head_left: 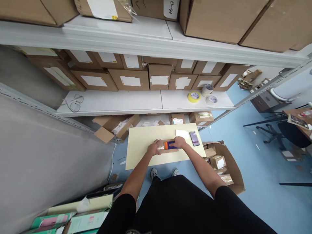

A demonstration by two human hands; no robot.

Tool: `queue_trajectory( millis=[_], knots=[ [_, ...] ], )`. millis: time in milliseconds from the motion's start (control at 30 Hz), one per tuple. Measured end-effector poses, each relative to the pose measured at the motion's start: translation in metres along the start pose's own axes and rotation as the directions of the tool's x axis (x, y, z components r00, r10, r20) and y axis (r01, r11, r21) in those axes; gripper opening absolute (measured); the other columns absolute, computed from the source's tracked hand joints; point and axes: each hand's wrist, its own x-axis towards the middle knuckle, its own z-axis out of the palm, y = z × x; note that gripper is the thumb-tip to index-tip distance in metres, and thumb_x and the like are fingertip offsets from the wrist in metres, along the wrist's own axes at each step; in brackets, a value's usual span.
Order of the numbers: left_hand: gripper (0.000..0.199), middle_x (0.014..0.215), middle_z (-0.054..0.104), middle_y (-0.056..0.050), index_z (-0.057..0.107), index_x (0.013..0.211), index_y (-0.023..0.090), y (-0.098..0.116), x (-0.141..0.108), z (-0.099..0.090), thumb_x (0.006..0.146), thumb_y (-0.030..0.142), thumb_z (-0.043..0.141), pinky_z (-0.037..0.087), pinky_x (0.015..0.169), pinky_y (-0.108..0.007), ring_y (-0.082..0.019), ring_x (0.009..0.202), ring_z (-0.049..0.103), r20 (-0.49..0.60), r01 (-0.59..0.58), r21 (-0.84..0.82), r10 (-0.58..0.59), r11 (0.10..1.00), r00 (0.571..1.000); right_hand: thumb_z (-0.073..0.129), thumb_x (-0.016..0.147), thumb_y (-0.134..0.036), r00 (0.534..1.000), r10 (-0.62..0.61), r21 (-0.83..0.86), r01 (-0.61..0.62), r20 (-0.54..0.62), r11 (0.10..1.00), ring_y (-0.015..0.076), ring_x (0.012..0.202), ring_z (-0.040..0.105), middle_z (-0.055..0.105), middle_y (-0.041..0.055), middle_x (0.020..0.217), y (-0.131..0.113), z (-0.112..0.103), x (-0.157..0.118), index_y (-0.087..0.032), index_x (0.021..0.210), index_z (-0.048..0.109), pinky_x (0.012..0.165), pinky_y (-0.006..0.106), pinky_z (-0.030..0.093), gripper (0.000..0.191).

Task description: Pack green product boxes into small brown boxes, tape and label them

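Observation:
A small flat cardboard box (173, 150) lies on the pale yellow table (141, 138). My left hand (154, 148) holds the left end of the box, its fingers bent round the edge near a strip of shiny tape. In my right hand (178, 142) is a blue and orange tape dispenser (168, 145), which rests on top of the box with its orange end toward my left hand. Behind my right hand lies a white sheet (181, 133). To its right is a phone (194, 138).
Behind the table, a white shelf (122, 102) bears labelled boxes, tape rolls (194, 97) and clear glasses (75, 103). An open carton (113, 126) stands at the table's back left. A large carton (234, 162) with small parcels is on the right.

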Motion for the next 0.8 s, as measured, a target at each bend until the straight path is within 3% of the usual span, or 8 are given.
queue_trajectory(
  millis=[267,400,533,633,800],
  knots=[
    [0.124,0.173,0.026,-0.012,0.032,0.163,0.03,-0.005,0.004,-0.004,0.055,0.031,0.093,0.044,0.114,-0.038,-0.036,0.147,0.048,0.01,-0.037,-0.033,0.037,0.999,0.999,0.07,0.078,-0.079,0.998,0.068,-0.005,-0.068,-0.014,0.998,0.0363,0.1,0.072,0.078,0.0213,0.108,0.104,-0.005,-0.022,-0.017,0.097,0.082,0.077,0.036,0.05,0.065],
    [0.123,0.17,0.031,-0.012,0.036,0.16,0.029,-0.007,0.005,-0.005,0.052,0.027,0.094,0.046,0.113,-0.038,-0.035,0.143,0.052,-0.005,-0.053,-0.094,0.052,0.994,0.999,0.074,0.078,-0.075,0.991,0.133,-0.002,-0.133,-0.006,0.991,0.0341,0.099,0.072,0.078,0.0188,0.105,0.137,-0.008,-0.025,-0.019,0.095,0.082,0.076,0.035,0.05,0.059],
    [0.121,0.166,0.036,-0.014,0.039,0.157,0.026,-0.008,0.006,-0.004,0.05,0.022,0.095,0.046,0.114,-0.041,-0.036,0.139,0.054,-0.038,-0.095,-0.134,0.091,0.986,0.995,0.074,0.08,-0.071,0.986,0.166,-0.028,-0.166,-0.015,0.986,0.0329,0.099,0.072,0.078,0.0178,0.105,0.144,-0.01,-0.024,-0.019,0.098,0.082,0.075,0.034,0.049,0.055],
    [0.12,0.168,0.035,-0.012,0.039,0.157,0.03,-0.012,0.004,-0.006,0.05,0.021,0.095,0.045,0.115,-0.044,-0.035,0.14,0.053,-0.032,-0.104,-0.171,0.1,0.98,0.994,0.077,0.078,-0.068,0.982,0.185,-0.034,-0.186,-0.019,0.982,0.0339,0.1,0.072,0.078,0.0188,0.107,0.136,-0.013,-0.023,-0.019,0.097,0.082,0.075,0.034,0.049,0.054],
    [0.124,0.173,0.028,-0.008,0.034,0.161,0.035,-0.046,-0.007,-0.019,0.053,0.03,0.095,0.036,0.123,-0.046,-0.034,0.153,0.039,-0.032,-0.141,-0.255,0.137,0.957,0.99,0.074,0.08,-0.07,0.986,0.163,0.018,-0.162,-0.035,0.987,0.0318,0.096,0.072,0.079,0.0165,0.101,0.107,-0.013,-0.027,-0.019,0.088,0.081,0.071,0.032,0.046,0.052]
  ],
)
